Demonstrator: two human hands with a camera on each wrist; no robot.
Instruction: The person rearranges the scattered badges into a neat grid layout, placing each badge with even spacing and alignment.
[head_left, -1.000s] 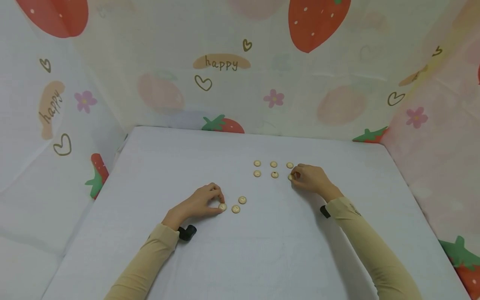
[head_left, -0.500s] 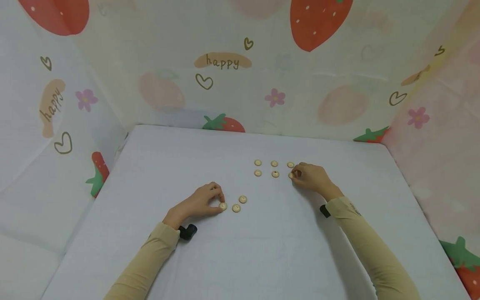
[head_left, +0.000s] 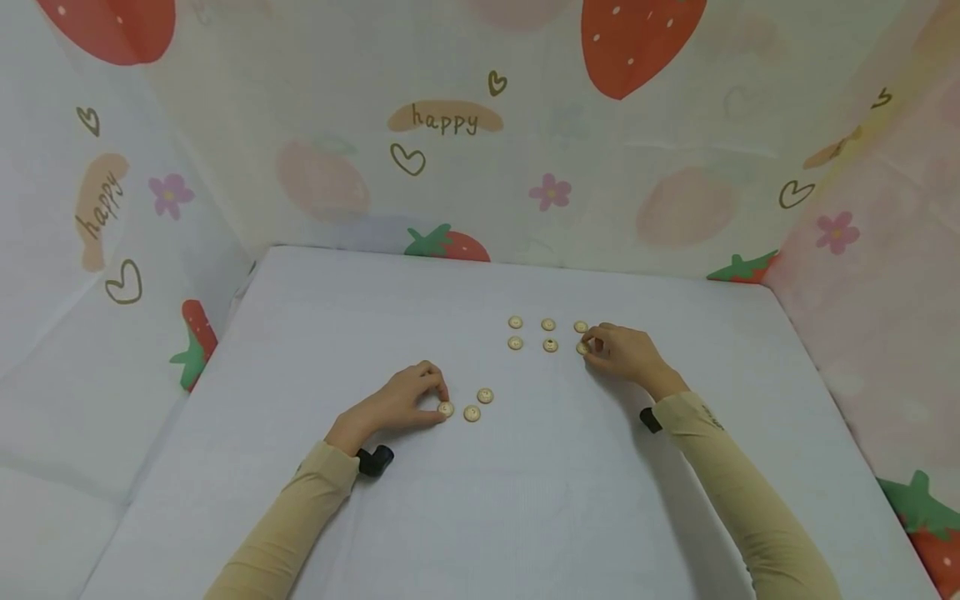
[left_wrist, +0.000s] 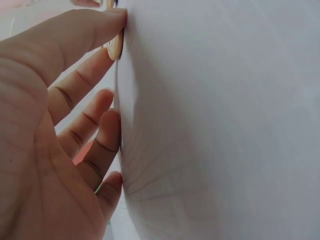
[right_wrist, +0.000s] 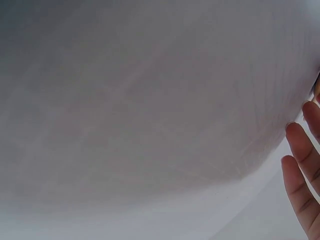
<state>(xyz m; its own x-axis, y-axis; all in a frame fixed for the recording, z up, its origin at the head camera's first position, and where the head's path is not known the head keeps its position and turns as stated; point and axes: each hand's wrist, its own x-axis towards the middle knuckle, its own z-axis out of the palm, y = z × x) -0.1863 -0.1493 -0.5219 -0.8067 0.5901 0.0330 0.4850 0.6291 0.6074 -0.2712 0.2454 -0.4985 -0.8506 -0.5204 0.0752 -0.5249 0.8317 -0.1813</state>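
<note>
In the head view my left hand [head_left: 401, 402] pinches a round, cream-coloured wooden game piece [head_left: 446, 409] between thumb and forefinger, low at the white cloth. The left wrist view shows this disc [left_wrist: 115, 46] tilted edge-on beside the thumb tip, the other fingers loosely bent. Just to its right lie two loose discs, a nearer piece [head_left: 472, 413] and a farther piece [head_left: 485, 395]. My right hand [head_left: 624, 354] pinches another disc [head_left: 582, 348], at the right end of the nearer of two short rows. In the right wrist view only a few fingertips [right_wrist: 300, 140] show, at the right edge.
The far row has a left piece [head_left: 515, 322], a middle piece [head_left: 548, 324] and a right piece [head_left: 581, 327]. The near row holds a left piece [head_left: 515, 342] and a dark-marked middle piece [head_left: 551, 345]. Strawberry-printed curtains [head_left: 525, 150] border the white-covered table [head_left: 510, 517].
The head view has shifted very slightly, so the table sits a little higher. Both hands keep their grip on the same discs, almost still.
</note>
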